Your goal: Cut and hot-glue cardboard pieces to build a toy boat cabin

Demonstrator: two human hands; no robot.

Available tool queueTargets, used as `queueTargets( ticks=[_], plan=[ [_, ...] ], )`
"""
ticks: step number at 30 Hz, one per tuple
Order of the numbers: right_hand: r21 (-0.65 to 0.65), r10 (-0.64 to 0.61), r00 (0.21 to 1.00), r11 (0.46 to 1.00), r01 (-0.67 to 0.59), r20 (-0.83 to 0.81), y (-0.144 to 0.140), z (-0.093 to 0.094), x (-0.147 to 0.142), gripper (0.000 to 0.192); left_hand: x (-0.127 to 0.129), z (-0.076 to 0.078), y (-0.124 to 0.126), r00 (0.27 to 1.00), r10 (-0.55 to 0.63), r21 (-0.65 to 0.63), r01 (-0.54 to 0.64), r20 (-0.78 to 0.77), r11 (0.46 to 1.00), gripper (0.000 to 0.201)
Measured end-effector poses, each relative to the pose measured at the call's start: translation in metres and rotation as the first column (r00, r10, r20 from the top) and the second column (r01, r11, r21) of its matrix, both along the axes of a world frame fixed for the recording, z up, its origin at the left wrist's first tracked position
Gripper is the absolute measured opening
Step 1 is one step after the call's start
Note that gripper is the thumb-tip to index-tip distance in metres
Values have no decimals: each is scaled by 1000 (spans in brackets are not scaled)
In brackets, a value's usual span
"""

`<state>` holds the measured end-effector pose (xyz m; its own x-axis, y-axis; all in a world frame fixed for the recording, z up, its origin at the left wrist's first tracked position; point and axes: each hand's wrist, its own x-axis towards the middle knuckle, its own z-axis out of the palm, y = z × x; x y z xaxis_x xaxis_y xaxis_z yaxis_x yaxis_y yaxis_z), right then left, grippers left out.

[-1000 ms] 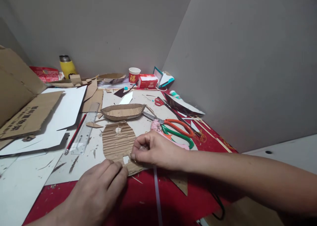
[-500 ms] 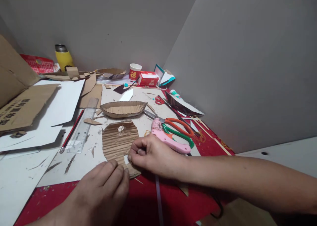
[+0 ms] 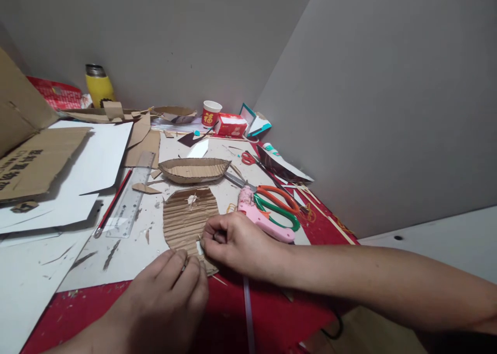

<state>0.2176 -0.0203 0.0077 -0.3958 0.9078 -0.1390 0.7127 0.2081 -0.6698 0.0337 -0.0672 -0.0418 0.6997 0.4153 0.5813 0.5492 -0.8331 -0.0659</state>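
Note:
A piece of corrugated cardboard with two ragged holes lies flat before me. My left hand has its fingers curled over the near edge of this cardboard, holding it. My right hand is closed in a pinch at the cardboard's right side, beside the lower hole. What its fingertips hold is too small and hidden to make out. Just beyond the cardboard sits a boat-shaped cardboard shell. A pink glue gun lies behind my right hand, against scissors with orange and green handles.
Left of the cardboard lie a clear ruler and a red pencil. Printed cardboard rests on white sheets at the far left. Along the back stand a yellow bottle, a paper cup and a red tissue pack.
My left hand has shifted slightly right along the cardboard's near edge. My right hand keeps its pinch beside the lower hole. The view has moved a little.

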Motion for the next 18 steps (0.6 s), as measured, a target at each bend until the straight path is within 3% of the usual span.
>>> queueTargets(
  ticks=[9, 18],
  plan=[
    [26, 17, 997, 999, -19, 74, -1, 2, -1, 17, 1, 16, 6, 999, -36, 45, 36, -21, 998, 37],
    [-12, 34, 982, 999, -32, 184, 1, 11, -8, 16, 2, 10, 6, 999, -33, 59, 32, 23, 998, 37]
  ],
)
